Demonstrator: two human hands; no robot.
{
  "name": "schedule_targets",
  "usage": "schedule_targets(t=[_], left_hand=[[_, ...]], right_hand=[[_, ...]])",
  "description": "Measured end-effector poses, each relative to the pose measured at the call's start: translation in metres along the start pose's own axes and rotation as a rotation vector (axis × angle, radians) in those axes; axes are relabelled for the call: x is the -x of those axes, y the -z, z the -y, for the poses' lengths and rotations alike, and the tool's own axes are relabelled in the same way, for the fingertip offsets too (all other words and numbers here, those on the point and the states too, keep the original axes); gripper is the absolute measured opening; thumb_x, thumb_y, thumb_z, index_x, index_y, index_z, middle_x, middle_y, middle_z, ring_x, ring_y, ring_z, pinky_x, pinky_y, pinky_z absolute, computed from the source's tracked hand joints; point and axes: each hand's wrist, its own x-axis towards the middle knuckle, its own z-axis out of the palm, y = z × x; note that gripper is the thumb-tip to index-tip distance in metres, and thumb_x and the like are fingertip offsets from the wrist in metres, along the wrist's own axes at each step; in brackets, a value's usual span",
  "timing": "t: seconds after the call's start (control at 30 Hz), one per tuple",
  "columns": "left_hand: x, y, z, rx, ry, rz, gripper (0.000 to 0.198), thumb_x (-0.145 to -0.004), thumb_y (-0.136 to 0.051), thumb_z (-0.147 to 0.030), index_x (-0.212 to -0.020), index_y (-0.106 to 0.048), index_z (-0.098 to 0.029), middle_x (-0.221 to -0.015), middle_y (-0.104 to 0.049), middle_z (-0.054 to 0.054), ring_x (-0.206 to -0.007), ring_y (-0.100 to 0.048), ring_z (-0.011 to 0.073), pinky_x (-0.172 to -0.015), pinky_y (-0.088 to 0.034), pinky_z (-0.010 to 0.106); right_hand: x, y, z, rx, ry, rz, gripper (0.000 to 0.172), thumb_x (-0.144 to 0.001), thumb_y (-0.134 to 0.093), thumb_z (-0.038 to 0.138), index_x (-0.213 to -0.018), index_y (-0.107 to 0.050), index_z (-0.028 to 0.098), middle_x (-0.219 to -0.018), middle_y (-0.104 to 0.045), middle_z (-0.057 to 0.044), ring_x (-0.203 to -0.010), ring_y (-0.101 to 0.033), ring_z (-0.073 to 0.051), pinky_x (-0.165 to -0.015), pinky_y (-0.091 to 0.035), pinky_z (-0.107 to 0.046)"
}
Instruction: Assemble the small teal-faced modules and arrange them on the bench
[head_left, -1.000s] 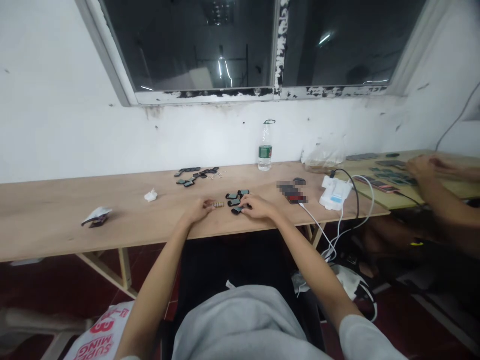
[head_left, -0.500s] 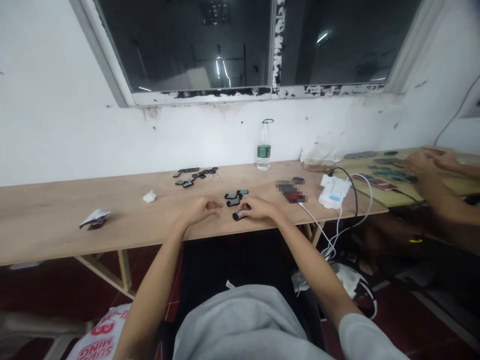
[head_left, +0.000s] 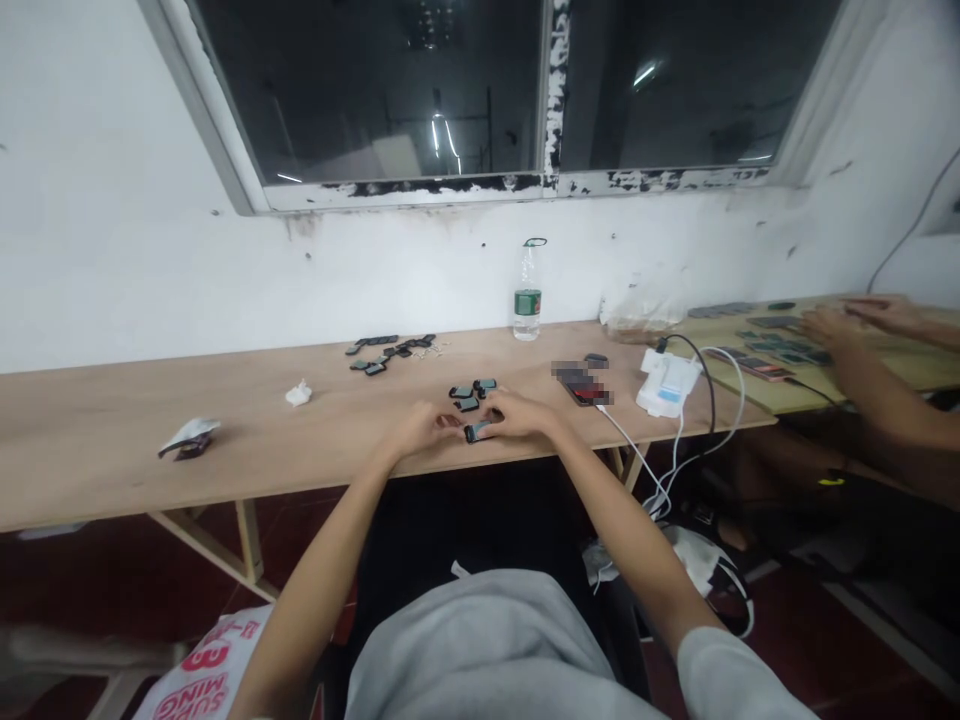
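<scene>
My right hand pinches a small flat black-and-grey piece at the table's front edge. On the left, my left hand has its fingers curled and pressed together, with the tips at the piece's left end. Whether those tips hold anything small is too blurred to make out. Just beyond the hands lie several like pieces, black with grey faces.
Farther back on the wooden table are more dark pieces and tiny bits. A bottle, a phone, a white cabled box, a crumpled tissue and a packet stand around. Another person's hands work at right.
My left hand has moved right, up to the piece. The piece in my right hand now shows more of its grey face. The other person's hands have shifted slightly.
</scene>
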Motion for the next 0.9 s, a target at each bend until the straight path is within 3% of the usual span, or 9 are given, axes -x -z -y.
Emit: schedule_targets(t=[0.1,0.2,0.3,0.6,0.7,0.9], left_hand=[[0.0,0.001,-0.003,0.013,-0.006,-0.039,0.029,-0.08,-0.072,-0.048,-0.095,-0.08,-0.025,-0.093,-0.079,0.005,-0.08,-0.07,0.024,-0.078,-0.054,0.033],[0.0,0.002,-0.005,0.013,-0.042,-0.106,0.028,-0.082,-0.071,-0.047,-0.094,-0.08,-0.024,-0.098,-0.079,0.005,-0.086,-0.071,0.0249,-0.082,-0.055,0.034],[0.0,0.001,-0.006,0.017,-0.054,-0.192,0.027,-0.084,-0.07,-0.048,-0.094,-0.08,-0.024,-0.106,-0.078,0.006,-0.097,-0.071,0.0272,-0.088,-0.055,0.037],[-0.001,-0.003,-0.006,0.062,-0.175,-0.401,0.022,-0.086,-0.072,-0.043,-0.092,-0.081,-0.024,-0.115,-0.076,0.008,-0.11,-0.069,0.0284,-0.104,-0.052,0.043],[-0.002,-0.005,-0.007,0.114,-0.113,-0.436,0.023,-0.085,-0.074,-0.044,-0.089,-0.081,-0.023,-0.12,-0.074,0.009,-0.114,-0.067,0.0297,-0.106,-0.05,0.045],[-0.008,-0.015,-0.002,0.387,0.053,-0.411,0.039,-0.073,-0.081,-0.053,-0.087,-0.076,-0.017,-0.108,-0.077,0.012,-0.102,-0.072,0.0306,-0.094,-0.058,0.044]], right_hand=[[-0.002,-0.001,0.002,-0.073,-0.012,0.014,0.023,-0.079,-0.078,0.035,-0.088,-0.069,0.016,-0.078,-0.064,-0.001,-0.077,-0.056,-0.018,-0.068,-0.039,-0.026],[-0.002,-0.001,0.005,-0.204,-0.058,-0.074,0.022,-0.081,-0.074,0.033,-0.094,-0.07,0.016,-0.082,-0.069,-0.002,-0.074,-0.06,-0.016,-0.066,-0.042,-0.025],[-0.001,0.001,0.008,-0.328,-0.113,-0.175,0.024,-0.084,-0.072,0.037,-0.096,-0.072,0.016,-0.083,-0.073,-0.004,-0.074,-0.065,-0.018,-0.064,-0.045,-0.025],[-0.004,0.002,0.013,-0.621,-0.267,-0.277,0.037,-0.08,-0.079,0.048,-0.097,-0.075,0.015,-0.08,-0.077,-0.009,-0.065,-0.07,-0.017,-0.049,-0.041,-0.021],[-0.004,0.002,0.017,-0.648,-0.262,-0.271,0.039,-0.08,-0.078,0.05,-0.097,-0.076,0.015,-0.081,-0.077,-0.01,-0.066,-0.071,-0.018,-0.047,-0.039,-0.02],[-0.004,-0.001,0.018,-0.683,-0.216,-0.267,0.037,-0.079,-0.08,0.049,-0.095,-0.077,0.015,-0.084,-0.078,-0.009,-0.067,-0.072,-0.017,-0.049,-0.041,-0.02]])
